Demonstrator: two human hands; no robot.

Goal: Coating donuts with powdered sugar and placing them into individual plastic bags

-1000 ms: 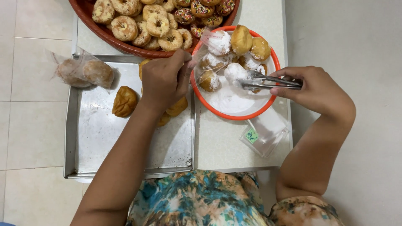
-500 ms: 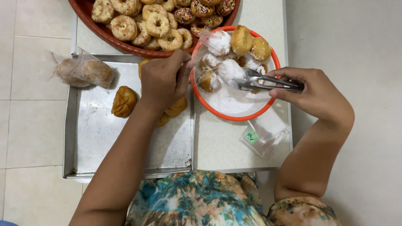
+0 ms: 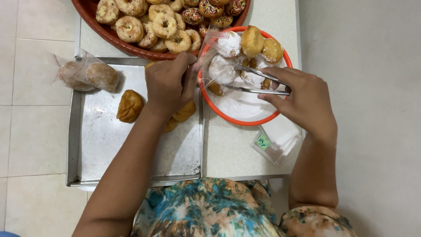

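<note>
My left hand pinches the mouth of a clear plastic bag at the left rim of an orange plate. My right hand holds metal tongs over the plate, pointing left. Their tips sit at a sugar-dusted pastry inside the bag's opening. More pastries, some coated in white sugar, lie at the plate's far side, and white sugar covers its bottom.
A metal tray on the left holds a brown bun and others under my left wrist. A bag of packed pastries rests on its far left corner. A red basket of ring doughnuts stands behind. A stack of clear bags lies near the plate.
My right hand has moved the tongs left across the plate to the bag's mouth. My left hand has shifted slightly and still holds the bag.
</note>
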